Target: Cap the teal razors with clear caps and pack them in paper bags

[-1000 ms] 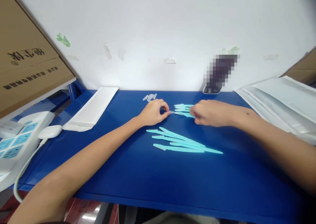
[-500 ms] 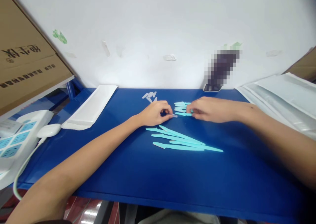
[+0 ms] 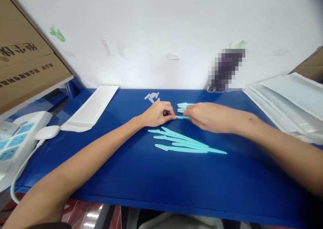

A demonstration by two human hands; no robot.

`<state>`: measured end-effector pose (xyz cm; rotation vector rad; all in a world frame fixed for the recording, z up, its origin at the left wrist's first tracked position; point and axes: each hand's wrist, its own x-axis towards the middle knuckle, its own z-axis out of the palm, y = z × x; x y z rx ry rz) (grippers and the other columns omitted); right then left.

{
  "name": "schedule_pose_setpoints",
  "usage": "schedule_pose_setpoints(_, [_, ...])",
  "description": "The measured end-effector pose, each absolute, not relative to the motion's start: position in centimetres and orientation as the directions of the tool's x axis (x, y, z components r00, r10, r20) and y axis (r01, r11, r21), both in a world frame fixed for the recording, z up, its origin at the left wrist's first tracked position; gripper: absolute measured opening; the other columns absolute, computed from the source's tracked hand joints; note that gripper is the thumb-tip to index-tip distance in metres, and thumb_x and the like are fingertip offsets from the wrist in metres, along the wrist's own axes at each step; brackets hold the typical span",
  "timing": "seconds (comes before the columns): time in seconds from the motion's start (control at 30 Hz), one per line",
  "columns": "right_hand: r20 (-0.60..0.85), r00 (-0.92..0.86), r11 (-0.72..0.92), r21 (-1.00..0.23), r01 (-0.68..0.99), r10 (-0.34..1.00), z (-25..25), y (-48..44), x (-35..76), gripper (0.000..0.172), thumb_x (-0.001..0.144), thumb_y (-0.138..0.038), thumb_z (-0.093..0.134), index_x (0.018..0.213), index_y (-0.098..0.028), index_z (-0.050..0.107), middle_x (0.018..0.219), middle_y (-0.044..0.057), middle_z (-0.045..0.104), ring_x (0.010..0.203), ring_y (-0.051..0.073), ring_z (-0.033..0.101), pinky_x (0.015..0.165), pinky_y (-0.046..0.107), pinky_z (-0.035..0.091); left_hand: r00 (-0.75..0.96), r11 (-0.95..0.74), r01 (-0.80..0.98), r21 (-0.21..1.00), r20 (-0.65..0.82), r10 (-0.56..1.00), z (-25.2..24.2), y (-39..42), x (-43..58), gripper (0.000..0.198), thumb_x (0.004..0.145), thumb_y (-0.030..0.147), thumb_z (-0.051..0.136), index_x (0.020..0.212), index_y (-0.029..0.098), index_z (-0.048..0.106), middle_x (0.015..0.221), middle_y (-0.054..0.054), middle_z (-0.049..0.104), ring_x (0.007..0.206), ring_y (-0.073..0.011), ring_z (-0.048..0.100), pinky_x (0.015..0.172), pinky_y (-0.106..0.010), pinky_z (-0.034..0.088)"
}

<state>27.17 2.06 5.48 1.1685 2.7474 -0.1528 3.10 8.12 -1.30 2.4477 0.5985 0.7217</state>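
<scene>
Between thumb and forefinger, my left hand (image 3: 161, 113) pinches a small clear cap at the tip of a turquoise razor (image 3: 182, 117). My right hand (image 3: 204, 116) is closed on that razor's other part, and its fingers hide most of the handle. The cap and the razor's blade end meet between the two hands. Behind the right fingers lie more turquoise razors (image 3: 182, 105), partly covered. Nearer to me, several turquoise razors (image 3: 186, 149) lie fanned out on the blue table (image 3: 141, 175). Several loose clear caps (image 3: 152, 96) rest beyond my left hand.
A white packet (image 3: 88, 111) lies at the left, near a white power strip (image 3: 22, 138) with a plugged-in cable. A phone (image 3: 216, 89) leans on the white wall. Clear plastic bags (image 3: 290, 104) lie at the right, and a cardboard box (image 3: 25, 50) stands at the left.
My right hand has moved left with the razor, bringing its blade end to the clear cap in my left hand. The view has shifted slightly.
</scene>
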Motion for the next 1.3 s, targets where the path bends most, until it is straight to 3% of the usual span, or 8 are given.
schedule_pose_setpoints(0.13, [-0.167,-0.642,0.659,0.075,0.749,0.749,5.2,1.4,25.7,0.026,0.098,-0.012,0.044,0.108,-0.015,0.068,0.102,0.011,0.071,0.075,0.02,0.065,0.061,0.032,0.032,0.761,-0.788,0.279,0.549,0.373,0.53,-1.2,7.9,3.0,0.017,0.095,0.029,0.069,0.086,0.017,0.076,0.086,-0.005,0.068,0.075,-0.0151,0.063,0.069,-0.028,0.047])
schedule_pose_setpoints(0.27, [-0.207,-0.604,0.629,0.077,0.774,0.769,5.5,2.2,26.8,0.024,0.099,-0.019,0.046,0.11,-0.02,0.068,0.101,0.008,0.073,0.085,0.024,0.069,0.062,0.032,0.034,0.731,-0.828,0.388,0.405,0.412,0.545,-1.2,7.6,3.2,0.023,0.099,0.034,0.061,0.097,0.018,0.078,0.095,-0.007,0.07,0.084,-0.0187,0.065,0.078,-0.032,0.05])
schedule_pose_setpoints(0.47, [-0.141,-0.543,0.555,0.07,0.829,0.828,6.2,3.0,28.6,0.024,0.097,-0.029,0.053,0.114,-0.02,0.066,0.111,0.012,0.074,0.091,0.028,0.069,0.066,0.033,0.04,0.356,-0.561,0.784,0.264,0.549,0.756,-1.7,7.5,3.5,0.029,0.096,0.021,0.051,0.107,0.018,0.078,0.107,-0.01,0.074,0.102,-0.028,0.067,0.092,-0.041,0.052])
schedule_pose_setpoints(0.67, [-0.332,-0.7,0.61,-0.343,0.714,0.633,7.1,0.7,26.7,0.022,0.098,-0.039,0.052,0.104,-0.024,0.067,0.093,0.004,0.073,0.076,0.019,0.063,0.066,0.03,0.04,0.332,-0.518,0.75,0.413,0.443,0.833,-1.5,7.7,3.1,0.031,0.092,0.019,0.049,0.101,0.02,0.078,0.1,-0.005,0.08,0.094,-0.0257,0.073,0.089,-0.039,0.055])
schedule_pose_setpoints(0.83, [-0.331,-0.708,0.608,-0.363,0.706,0.624,6.5,0.0,25.5,0.022,0.099,-0.04,0.05,0.099,-0.022,0.063,0.082,0.003,0.068,0.067,0.018,0.057,0.061,0.03,0.035,0.324,-0.601,0.5,0.624,0.509,0.798,-1.5,8.4,2.6,0.033,0.09,0.017,0.043,0.095,0.019,0.076,0.093,-0.004,0.078,0.085,-0.0192,0.071,0.084,-0.032,0.056])
schedule_pose_setpoints(0.97, [-0.406,-0.661,0.515,-0.418,0.749,0.631,6.4,0.2,25.3,0.018,0.097,-0.039,0.051,0.097,-0.023,0.059,0.071,0.0,0.065,0.058,0.016,0.054,0.057,0.029,0.035,0.233,-0.506,0.657,0.559,0.487,0.841,-1.8,9.0,2.4,0.034,0.09,0.017,0.047,0.105,0.019,0.076,0.113,-0.008,0.077,0.11,-0.028,0.066,0.101,-0.045,0.049])
schedule_pose_setpoints(1.13, [-0.435,-0.611,0.513,-0.333,0.791,0.661,6.8,0.8,26.3,0.012,0.092,-0.033,0.054,0.085,-0.023,0.059,0.075,0.001,0.066,0.061,0.016,0.053,0.057,0.029,0.037,0.395,-0.547,0.739,0.394,0.405,0.825,-2.2,8.7,2.7,0.039,0.094,0.015,0.046,0.119,0.021,0.075,0.124,-0.01,0.076,0.136,-0.0362,0.051,0.113,-0.063,0.032])
schedule_pose_setpoints(1.3, [-0.473,-0.536,0.505,-0.203,0.839,0.7,7.3,1.4,28.1,0.011,0.086,-0.029,0.058,0.083,-0.024,0.067,0.082,0.002,0.071,0.07,0.019,0.061,0.062,0.031,0.04,0.714,-0.805,0.513,0.299,0.372,0.593,-2.1,8.4,2.8,0.039,0.093,0.007,0.046,0.11,0.023,0.078,0.118,-0.005,0.077,0.122,-0.0289,0.058,0.109,-0.054,0.038])
